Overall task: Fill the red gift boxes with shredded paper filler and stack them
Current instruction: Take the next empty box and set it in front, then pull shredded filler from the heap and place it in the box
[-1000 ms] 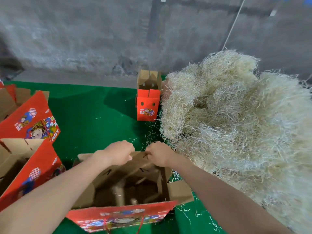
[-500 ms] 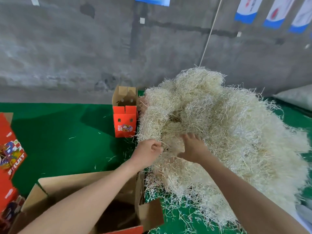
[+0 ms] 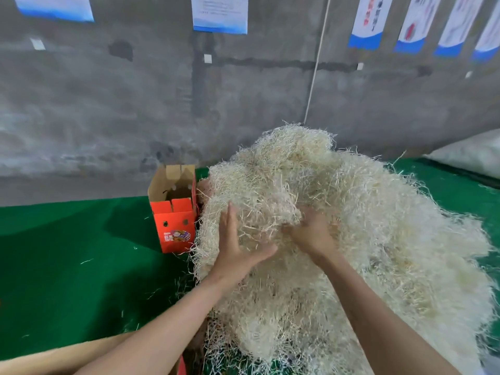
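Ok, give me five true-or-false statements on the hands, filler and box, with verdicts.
1. The left hand and the right hand are both on the filler. True.
2. The box stands upright, left of the filler, top flaps open. True.
3. The left hand grips the box. False: it presses flat on the filler, apart from the box.
4. The cloth is blue. False: it is green.
5. The wall is bare. False: posters hang on it.

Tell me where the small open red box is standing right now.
The small red box stands upright on the green table cover, left of centre in the head view, beside the left edge of the shredded paper pile.
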